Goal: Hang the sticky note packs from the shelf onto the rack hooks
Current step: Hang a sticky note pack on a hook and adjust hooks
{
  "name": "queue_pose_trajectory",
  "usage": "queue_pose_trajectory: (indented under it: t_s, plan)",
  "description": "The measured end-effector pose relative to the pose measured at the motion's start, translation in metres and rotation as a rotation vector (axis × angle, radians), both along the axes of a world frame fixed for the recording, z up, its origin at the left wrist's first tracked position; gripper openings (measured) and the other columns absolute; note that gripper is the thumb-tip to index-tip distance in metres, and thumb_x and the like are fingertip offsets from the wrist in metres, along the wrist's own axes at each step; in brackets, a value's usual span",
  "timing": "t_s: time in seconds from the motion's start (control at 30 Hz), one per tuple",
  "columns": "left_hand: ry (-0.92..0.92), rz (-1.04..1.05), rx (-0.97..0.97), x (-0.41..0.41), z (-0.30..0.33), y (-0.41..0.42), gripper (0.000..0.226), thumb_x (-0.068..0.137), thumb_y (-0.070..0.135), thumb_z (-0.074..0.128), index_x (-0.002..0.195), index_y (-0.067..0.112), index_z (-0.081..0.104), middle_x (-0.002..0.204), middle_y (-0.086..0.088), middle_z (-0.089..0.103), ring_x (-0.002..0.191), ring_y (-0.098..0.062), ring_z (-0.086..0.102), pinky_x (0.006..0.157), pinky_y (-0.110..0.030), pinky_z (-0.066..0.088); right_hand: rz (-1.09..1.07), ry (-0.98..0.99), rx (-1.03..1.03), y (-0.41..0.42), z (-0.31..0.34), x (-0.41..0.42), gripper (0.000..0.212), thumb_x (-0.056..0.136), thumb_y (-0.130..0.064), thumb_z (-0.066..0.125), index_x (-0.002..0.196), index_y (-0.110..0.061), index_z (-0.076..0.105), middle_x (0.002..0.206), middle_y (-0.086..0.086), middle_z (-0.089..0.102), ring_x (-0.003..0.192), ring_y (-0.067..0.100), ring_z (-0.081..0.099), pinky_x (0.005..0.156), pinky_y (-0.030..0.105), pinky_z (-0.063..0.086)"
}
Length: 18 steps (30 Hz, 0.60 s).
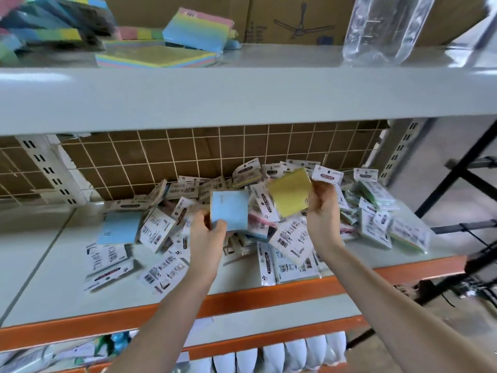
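Head view:

- Shelf (67, 286): a pale metal shelf board with an orange front edge, on which the stock is heaped.
- Pile of sticky note packs (290, 235): many bagged packs with white printed header cards, lying loose and overlapping across the middle and right of the shelf; a few lie apart toward the left.
- Left hand (205, 232): raised just above the pile, its fingers and thumb curled round a blue pack (229, 210), which is held by its lower left corner, clear of the shelf.
- Right hand (321, 204): raised beside the left, with a yellow pack (291, 193) pinched by its right edge and tilted; its header card cannot be made out.
- Wire grid (166, 157): a mesh panel is fixed behind the pile, backed by brown cardboard. No hooks can be made out on it.
- Upper shelf (242, 95): larger multicoloured note blocks (158, 56) are carried at the left and a clear plastic bag (387, 28) at the right.
- Step in hand, as judged: picking up, with one pack taken in each hand and none yet hung.
- Next move, as judged: each pack is to be carried to a rack hook and turned header-up, so that the hole in the card can be threaded on. The hooks are to be located first, since none is shown here.
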<state>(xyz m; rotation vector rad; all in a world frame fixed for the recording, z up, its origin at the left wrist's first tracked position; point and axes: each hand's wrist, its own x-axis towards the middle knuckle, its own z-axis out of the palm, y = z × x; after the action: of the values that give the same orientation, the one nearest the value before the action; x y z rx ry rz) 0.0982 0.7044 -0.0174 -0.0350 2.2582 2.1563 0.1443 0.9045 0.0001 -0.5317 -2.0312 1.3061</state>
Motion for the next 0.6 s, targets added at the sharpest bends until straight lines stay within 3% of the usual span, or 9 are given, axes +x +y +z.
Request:
queue_pose_trajectory:
  t_s: [0.07,0.1,0.17,0.23,0.33,0.43,0.5,0.6]
  plan:
    - [-0.087,-0.039,0.087,0.002,0.003,0.012,0.024,0.089,-0.001,0.052,0.106,0.015,0.050,0.103,-0.006,0.063,0.098,-0.020,0.064,0.086,-0.046,0.055,-0.056,-0.026,-0.179,0.009,0.002,0.006,0.023,0.102,-0.014,0.038,0.124,-0.016,0.045,0.094,-0.011,0.053,0.079,-0.005,0.053,0.067,0.016,0.043]
    - [-0.109,-0.062,0.133,0.003,0.004,0.019,0.027,0.088,-0.004,0.051,0.110,0.011,0.049,0.106,-0.007,0.063,0.101,-0.024,0.063,0.088,-0.048,0.054,-0.062,-0.028,-0.302,0.014,0.004,0.010,0.026,0.102,-0.013,0.040,0.128,-0.016,0.045,0.098,-0.009,0.054,0.084,0.001,0.055,0.073,0.022,0.049]
    - [-0.137,-0.120,0.248,0.009,0.009,0.033,0.030,0.088,-0.009,0.049,0.113,0.008,0.051,0.111,-0.012,0.063,0.096,-0.024,0.067,0.083,-0.044,0.057,-0.010,0.015,-0.620,0.024,0.009,0.019,0.022,0.101,-0.008,0.044,0.121,-0.013,0.050,0.105,-0.002,0.056,0.089,0.011,0.060,0.073,0.027,0.055]
    - [-0.175,-0.173,0.327,0.016,0.014,0.048,0.030,0.089,-0.010,0.049,0.112,0.009,0.053,0.112,-0.012,0.064,0.091,-0.022,0.069,0.068,-0.034,0.059,0.095,0.113,-0.961,0.037,0.016,0.029,0.014,0.097,0.003,0.046,0.103,-0.007,0.055,0.103,0.008,0.059,0.090,0.021,0.061,0.068,0.028,0.057]
    - [-0.237,-0.224,0.485,0.026,0.022,0.073,0.033,0.090,-0.008,0.052,0.119,0.007,0.055,0.113,-0.013,0.065,0.103,-0.029,0.065,0.067,-0.032,0.059,0.149,0.170,-1.292,0.056,0.021,0.046,0.012,0.093,0.008,0.048,0.100,0.000,0.053,0.112,0.021,0.057,0.099,0.030,0.061,0.081,0.034,0.053]
    - [-0.295,-0.241,0.615,0.038,0.029,0.106,0.024,0.091,-0.002,0.055,0.108,0.013,0.060,0.107,-0.010,0.066,0.098,-0.026,0.065,0.066,-0.035,0.060,0.188,0.131,-1.325,0.075,0.021,0.066,0.015,0.092,0.004,0.051,0.106,0.004,0.049,0.111,0.023,0.054,0.103,0.035,0.059,0.078,0.037,0.057]
    - [-0.343,-0.257,0.681,0.050,0.034,0.133,0.017,0.093,0.004,0.054,0.106,0.012,0.060,0.106,-0.011,0.066,0.095,-0.027,0.066,0.066,-0.038,0.060,0.207,0.054,-1.278,0.088,0.020,0.080,0.007,0.091,0.002,0.054,0.097,0.000,0.051,0.089,0.019,0.053,0.083,0.033,0.055,0.061,0.035,0.058]
    - [-0.372,-0.292,0.678,0.073,0.040,0.177,0.010,0.096,0.009,0.050,0.102,0.012,0.058,0.103,-0.012,0.063,0.084,-0.025,0.067,0.064,-0.036,0.059,0.176,0.004,-1.211,0.106,0.017,0.104,0.012,0.089,0.005,0.055,0.079,-0.001,0.054,0.073,0.018,0.059,0.061,0.027,0.058,0.059,0.036,0.058]
